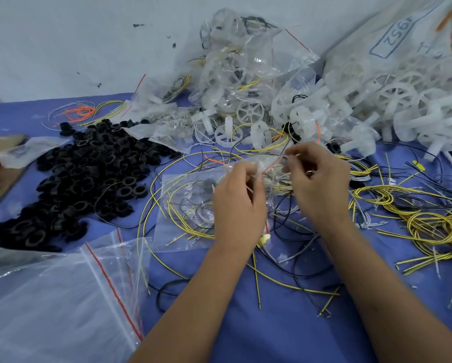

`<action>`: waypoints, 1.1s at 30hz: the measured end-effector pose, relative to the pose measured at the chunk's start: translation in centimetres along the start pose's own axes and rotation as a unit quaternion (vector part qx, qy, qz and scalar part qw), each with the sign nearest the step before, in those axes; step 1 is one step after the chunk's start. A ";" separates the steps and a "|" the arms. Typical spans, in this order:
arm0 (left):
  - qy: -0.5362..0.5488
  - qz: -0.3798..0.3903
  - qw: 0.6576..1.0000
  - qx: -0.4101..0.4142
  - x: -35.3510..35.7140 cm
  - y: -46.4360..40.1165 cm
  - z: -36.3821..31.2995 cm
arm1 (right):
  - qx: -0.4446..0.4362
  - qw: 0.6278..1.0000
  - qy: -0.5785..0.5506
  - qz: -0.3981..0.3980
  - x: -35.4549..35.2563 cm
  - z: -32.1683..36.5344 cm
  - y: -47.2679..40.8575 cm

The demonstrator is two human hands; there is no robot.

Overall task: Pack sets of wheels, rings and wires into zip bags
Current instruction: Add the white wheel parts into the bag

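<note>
My left hand (239, 200) and my right hand (316, 179) both pinch the red-striped top edge of a clear zip bag (268, 167) held just above the blue table. The bag holds white plastic parts and wires, blurred through the film. Under my left hand lies another clear bag (183, 205) with yellow and black wires and a black ring in it. A pile of black rings (88, 174) spreads at the left. White wheels (376, 111) are heaped at the back right. Loose yellow wires (429, 224) lie coiled at the right.
A heap of filled zip bags (246, 69) leans on the wall behind. Empty zip bags (70, 292) are stacked at the near left. A large sack marked 1952 (392, 35) sits at the far right. Orange wires (81, 111) lie at the back left, cardboard (2, 176) at the left edge.
</note>
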State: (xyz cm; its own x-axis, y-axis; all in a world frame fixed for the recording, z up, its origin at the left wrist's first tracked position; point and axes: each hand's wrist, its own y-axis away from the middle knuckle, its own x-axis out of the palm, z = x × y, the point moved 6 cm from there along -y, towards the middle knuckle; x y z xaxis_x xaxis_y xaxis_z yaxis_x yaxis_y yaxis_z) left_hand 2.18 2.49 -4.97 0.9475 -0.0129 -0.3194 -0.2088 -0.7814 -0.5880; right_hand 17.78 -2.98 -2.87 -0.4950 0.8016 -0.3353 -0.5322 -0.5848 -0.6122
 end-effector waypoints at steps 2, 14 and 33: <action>-0.016 0.056 0.998 -0.009 0.8 0.2 0.3 | -0.062 0.977 0.206 0.002 -0.4 -0.6 -0.5; 0.024 0.049 0.996 -0.072 0.5 0.0 1.5 | 0.061 0.938 0.314 0.138 1.1 -3.4 -1.2; 0.090 -0.130 0.960 -0.231 -1.9 -0.4 3.9 | 0.274 0.777 -0.563 -0.073 -1.3 -3.5 -1.4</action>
State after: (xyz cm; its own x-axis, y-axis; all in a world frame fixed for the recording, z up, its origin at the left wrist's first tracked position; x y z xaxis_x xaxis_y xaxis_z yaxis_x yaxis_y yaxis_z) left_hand -0.46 5.31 -7.06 0.9883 0.1446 -0.0479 0.1304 -0.9657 -0.2246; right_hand 21.59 -2.80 -4.05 -0.5252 0.4273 0.7359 -0.6982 -0.7108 -0.0856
